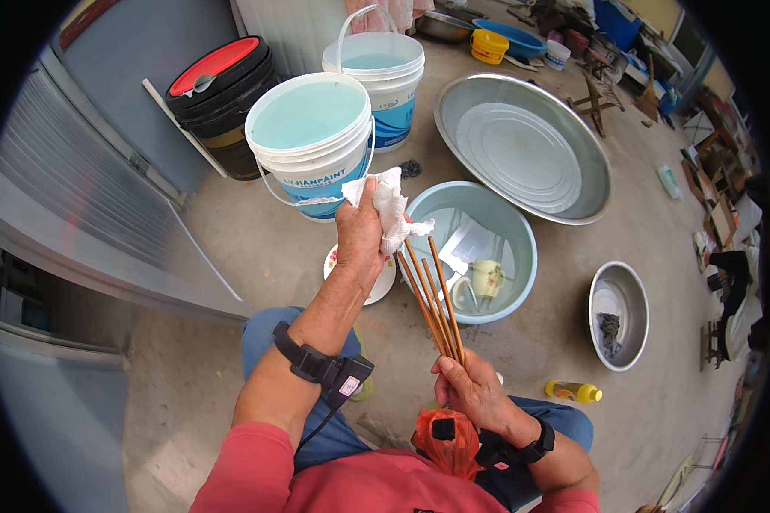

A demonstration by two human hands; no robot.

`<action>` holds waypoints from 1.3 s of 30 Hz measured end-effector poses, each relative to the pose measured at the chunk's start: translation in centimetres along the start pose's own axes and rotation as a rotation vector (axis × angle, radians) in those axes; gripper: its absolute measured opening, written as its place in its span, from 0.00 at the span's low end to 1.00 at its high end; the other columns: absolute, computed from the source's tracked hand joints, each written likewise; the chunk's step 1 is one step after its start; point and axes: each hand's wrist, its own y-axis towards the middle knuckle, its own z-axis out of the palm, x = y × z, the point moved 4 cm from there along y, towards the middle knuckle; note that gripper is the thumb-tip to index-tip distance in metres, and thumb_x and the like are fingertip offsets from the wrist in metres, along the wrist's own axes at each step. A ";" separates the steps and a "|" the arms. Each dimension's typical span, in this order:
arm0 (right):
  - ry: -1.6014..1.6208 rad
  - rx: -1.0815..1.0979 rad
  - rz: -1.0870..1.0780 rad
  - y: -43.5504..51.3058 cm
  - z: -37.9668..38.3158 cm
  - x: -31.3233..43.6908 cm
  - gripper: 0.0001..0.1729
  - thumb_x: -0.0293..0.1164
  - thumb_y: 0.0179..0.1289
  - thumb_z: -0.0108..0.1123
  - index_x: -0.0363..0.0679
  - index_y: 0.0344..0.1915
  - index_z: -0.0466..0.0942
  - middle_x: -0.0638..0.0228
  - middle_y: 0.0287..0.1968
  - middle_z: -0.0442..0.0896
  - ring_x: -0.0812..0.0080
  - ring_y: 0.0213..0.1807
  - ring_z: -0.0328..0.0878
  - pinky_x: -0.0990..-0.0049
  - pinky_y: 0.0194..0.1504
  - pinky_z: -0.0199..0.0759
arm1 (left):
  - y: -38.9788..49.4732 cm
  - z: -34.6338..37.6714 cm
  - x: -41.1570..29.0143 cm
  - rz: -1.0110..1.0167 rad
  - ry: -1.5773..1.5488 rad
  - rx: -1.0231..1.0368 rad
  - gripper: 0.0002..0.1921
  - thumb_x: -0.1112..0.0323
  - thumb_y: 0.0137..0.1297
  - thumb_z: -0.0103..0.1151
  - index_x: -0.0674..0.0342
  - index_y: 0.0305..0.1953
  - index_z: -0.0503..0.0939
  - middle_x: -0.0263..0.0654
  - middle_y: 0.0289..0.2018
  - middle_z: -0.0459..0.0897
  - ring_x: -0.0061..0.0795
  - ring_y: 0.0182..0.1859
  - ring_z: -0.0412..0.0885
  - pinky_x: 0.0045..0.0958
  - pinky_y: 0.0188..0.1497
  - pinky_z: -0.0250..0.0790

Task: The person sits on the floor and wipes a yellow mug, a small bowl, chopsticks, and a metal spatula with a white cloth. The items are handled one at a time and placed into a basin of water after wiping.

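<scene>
My left hand (359, 237) grips a crumpled white cloth (390, 208), held above the floor between a paint bucket and a light-blue basin. Several brown wooden chopsticks (433, 308) fan upward out of my right hand (471, 388), which is closed around their lower ends. Their upper tips are just below the cloth, in front of the basin's near left rim. In the light-blue plastic basin (527, 282), a pale yellow-green mug (487, 279) and a flat whitish object (468, 242) sit in water. Partly hidden behind my left wrist, a white plate with a red pattern (380, 292) is on the floor.
Two white paint buckets (314, 163) (391, 96) hold water. Beside them stands a black bucket with a red lid (221, 115). A large metal basin (520, 147), a small metal bowl (618, 288) with a dark scrubber (609, 333), and a yellow bottle (572, 391) are to the right.
</scene>
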 end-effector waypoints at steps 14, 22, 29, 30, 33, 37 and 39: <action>0.416 -0.037 0.003 3.0 -4.4 0.4 0.11 0.34 0.71 0.45 0.36 0.41 0.68 0.64 0.24 0.77 0.80 0.13 0.66 0.80 0.14 0.60 | -7.2 3.8 6.9 -0.377 -0.006 0.624 0.20 0.56 0.68 0.52 0.63 0.54 0.68 0.36 0.44 0.77 0.23 0.44 0.76 0.27 0.45 0.71; 0.453 -0.017 0.105 3.1 -2.2 -0.1 0.15 0.40 0.73 0.42 0.39 0.39 0.67 0.67 0.18 0.71 0.81 0.11 0.55 0.80 0.11 0.48 | -6.5 3.3 7.8 -0.279 0.077 0.464 0.12 0.62 0.68 0.50 0.66 0.41 0.74 0.35 0.28 0.79 0.21 0.26 0.77 0.23 0.28 0.70; 0.309 0.032 0.160 1.0 -0.1 -0.7 0.14 0.40 0.73 0.41 0.40 0.39 0.66 0.69 0.18 0.69 0.83 0.11 0.51 0.81 0.12 0.45 | -1.9 1.8 4.8 -0.163 0.082 0.266 0.11 0.64 0.70 0.47 0.68 0.41 0.73 0.38 0.27 0.78 0.27 0.26 0.78 0.28 0.28 0.75; 0.243 0.050 0.150 0.7 -0.1 -0.7 0.15 0.40 0.73 0.41 0.40 0.40 0.66 0.69 0.18 0.69 0.83 0.11 0.51 0.81 0.13 0.45 | -1.1 1.3 4.0 -0.105 0.010 0.209 0.12 0.64 0.70 0.47 0.69 0.42 0.73 0.39 0.28 0.79 0.27 0.26 0.79 0.29 0.29 0.75; 0.226 0.000 0.118 0.7 -1.5 -0.2 0.17 0.43 0.74 0.38 0.40 0.40 0.67 0.68 0.18 0.70 0.84 0.11 0.51 0.82 0.13 0.46 | 0.4 -0.4 1.7 0.061 -0.136 0.029 0.14 0.64 0.71 0.45 0.71 0.47 0.70 0.43 0.36 0.79 0.32 0.34 0.81 0.33 0.39 0.77; 0.393 -0.061 0.013 1.6 -3.8 1.1 0.17 0.42 0.72 0.41 0.37 0.40 0.68 0.67 0.20 0.72 0.82 0.11 0.55 0.81 0.12 0.50 | -1.9 0.5 3.6 -0.077 -0.103 0.179 0.18 0.57 0.73 0.43 0.69 0.48 0.70 0.37 0.39 0.78 0.24 0.42 0.78 0.27 0.43 0.72; 0.387 -0.099 -0.001 2.0 -4.1 1.2 0.17 0.41 0.72 0.42 0.37 0.40 0.68 0.66 0.21 0.73 0.82 0.12 0.57 0.81 0.12 0.52 | -3.3 1.2 5.2 -0.242 -0.044 0.312 0.22 0.51 0.71 0.46 0.67 0.49 0.70 0.32 0.40 0.77 0.20 0.43 0.76 0.25 0.44 0.70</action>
